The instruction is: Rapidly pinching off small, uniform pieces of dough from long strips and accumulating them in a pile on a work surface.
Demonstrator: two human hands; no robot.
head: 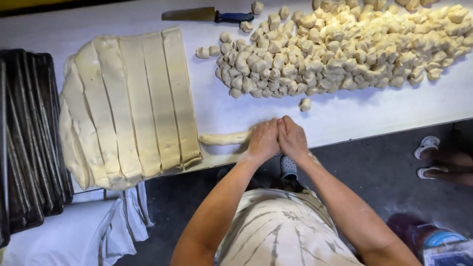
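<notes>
My left hand (263, 139) and my right hand (292, 138) lie side by side, palms down, on a thin rope of dough (224, 138) near the front edge of the white table (345, 116). The rope sticks out to the left of my left hand; the part under my hands is hidden. Left of it lies a big slab of dough cut into long strips (129, 106). Beyond my hands spreads a large heap of small dough pieces (340, 47), with one loose piece (305, 104) closest to me.
A knife with a blue handle (209, 15) lies at the table's far edge. A stack of dark baking trays (29, 143) stands at the left. White cloth (123, 221) hangs below. Another person's feet in white sandals (427, 157) are at the right.
</notes>
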